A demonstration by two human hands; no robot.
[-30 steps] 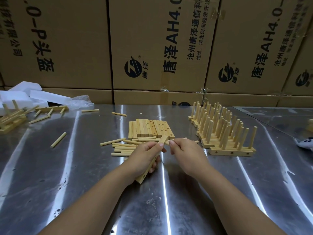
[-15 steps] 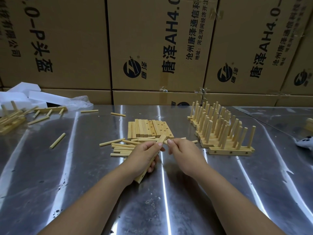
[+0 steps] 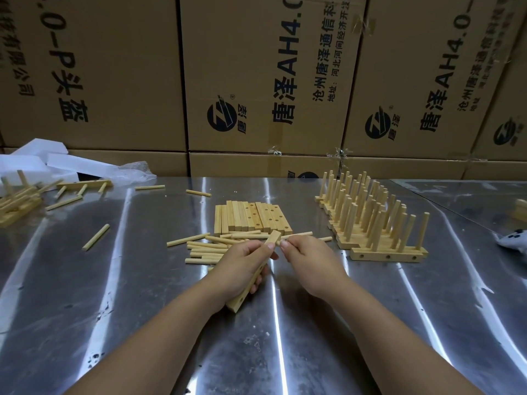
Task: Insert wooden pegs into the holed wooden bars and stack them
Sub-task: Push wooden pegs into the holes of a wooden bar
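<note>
- The left hand (image 3: 242, 265) gripped one holed wooden bar (image 3: 237, 301), fingers curled round its middle. The bar ran slantwise from near the wrist up to the fingertips, its lower end just above the metal table (image 3: 313, 346).
- The right hand (image 3: 312, 260) was close beside the left, its fingers curled and its thumb and forefinger tips pressed together just at the bar's upper end. Whether a peg was pinched between them could not be told; short peg lengths showed past the knuckles.
- The loose pegs (image 3: 204, 246) lay in a heap on the table just beyond the left hand, some crossing one another.
- Behind that heap lay the row of empty bars (image 3: 251, 218), flat and side by side, some with their holes facing up.
- To the right stood the finished bars (image 3: 389, 256), each with upright pegs, ranged one behind another in a line running away from the person.
- At the far left lay another cluster of pegged bars (image 3: 17, 205), tilted, with a few single pegs scattered near; one stray peg (image 3: 96, 237) lay alone, well apart.
- White foam pieces (image 3: 42, 163) and a clear plastic bag (image 3: 137, 170) sat at the table's back left corner.
- Printed cardboard boxes (image 3: 271, 81) were stacked as a wall behind the table.
</note>
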